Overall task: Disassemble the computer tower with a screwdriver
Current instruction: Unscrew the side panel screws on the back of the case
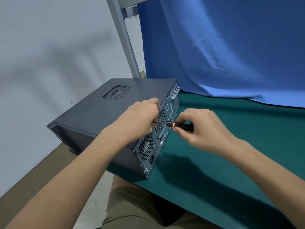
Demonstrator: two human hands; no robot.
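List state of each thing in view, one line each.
computer tower: on its side, side panel still on, rear facing right, overhanging the table edge
screwdriver: horizontal, tip at the rear panel
right hand: gripping the screwdriver handle
left hand: at the shaft tip, steadying
table: green mat, tower resting on it

Matt metal tower [99, 111], green felt-like table [231, 146], blue cloth [231, 47].

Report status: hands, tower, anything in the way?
Right hand grips screwdriver handle; left hand pinches its shaft at rear panel. Computer tower on its side, side panel on. Nothing blocking.
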